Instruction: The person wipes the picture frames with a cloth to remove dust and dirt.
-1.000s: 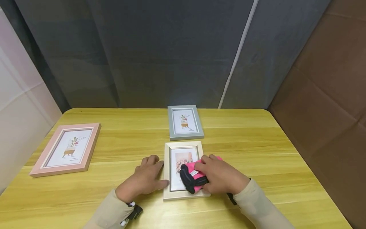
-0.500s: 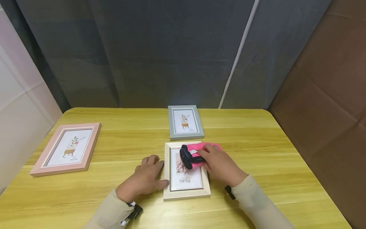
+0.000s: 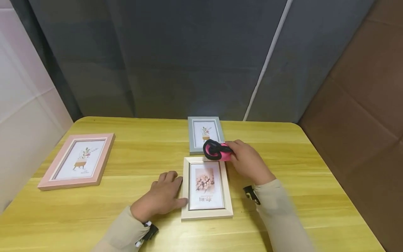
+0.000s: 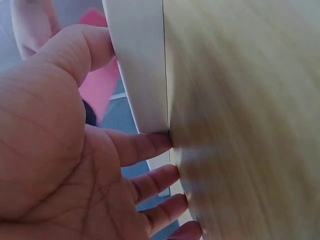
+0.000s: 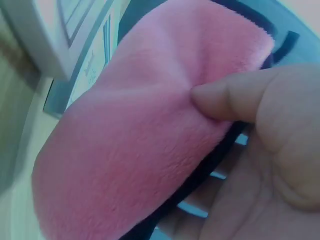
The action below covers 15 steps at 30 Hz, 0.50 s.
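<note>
A cream picture frame (image 3: 207,214) with a flower print lies face up on the table in the head view. My left hand (image 3: 160,196) rests at its left edge, thumb and fingertips touching the frame's side (image 4: 140,65) in the left wrist view. Between thumb and fingers, my right hand (image 3: 248,162) pinches a pink plush cleaning cloth (image 5: 130,135) with black trim. That cloth is lifted above the cream frame's top edge and hides the lower part of the grey-blue picture frame (image 3: 191,136) behind.
To the left lies a pink picture frame (image 3: 104,157) with a plant print. Yellow wood-grain table (image 3: 302,196) spreads under everything. A dark curtain (image 3: 176,63) stands behind its far edge, and a brown one (image 3: 362,87) on the right.
My right hand has carried the cloth from the lower part of the cream frame's picture up past its top edge, uncovering the whole print. The left hand stays at the frame's left side.
</note>
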Each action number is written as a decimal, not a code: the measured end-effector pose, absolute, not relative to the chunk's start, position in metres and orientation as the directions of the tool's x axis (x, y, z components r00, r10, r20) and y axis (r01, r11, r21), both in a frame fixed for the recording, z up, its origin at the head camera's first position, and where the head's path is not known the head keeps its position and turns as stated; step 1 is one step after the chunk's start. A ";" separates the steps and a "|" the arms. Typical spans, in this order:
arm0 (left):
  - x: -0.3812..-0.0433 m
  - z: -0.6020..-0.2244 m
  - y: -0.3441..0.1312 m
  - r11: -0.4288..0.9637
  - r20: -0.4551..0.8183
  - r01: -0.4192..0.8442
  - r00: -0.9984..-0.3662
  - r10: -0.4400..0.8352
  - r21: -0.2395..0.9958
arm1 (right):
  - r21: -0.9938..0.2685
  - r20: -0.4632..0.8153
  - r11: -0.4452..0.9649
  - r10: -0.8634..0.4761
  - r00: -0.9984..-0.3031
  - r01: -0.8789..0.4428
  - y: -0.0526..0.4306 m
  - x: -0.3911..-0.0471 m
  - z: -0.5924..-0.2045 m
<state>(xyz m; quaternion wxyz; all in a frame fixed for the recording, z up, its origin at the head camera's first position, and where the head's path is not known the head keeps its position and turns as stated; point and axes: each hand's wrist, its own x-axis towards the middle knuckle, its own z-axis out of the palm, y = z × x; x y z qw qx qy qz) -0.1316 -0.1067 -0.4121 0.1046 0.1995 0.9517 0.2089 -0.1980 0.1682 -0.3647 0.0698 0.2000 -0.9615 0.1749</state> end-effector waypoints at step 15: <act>-0.132 -0.416 -0.105 0.844 -0.105 0.353 -0.898 0.426 0.405 | -0.111 0.023 0.928 -0.355 -0.935 -0.355 0.133 -0.198 -0.386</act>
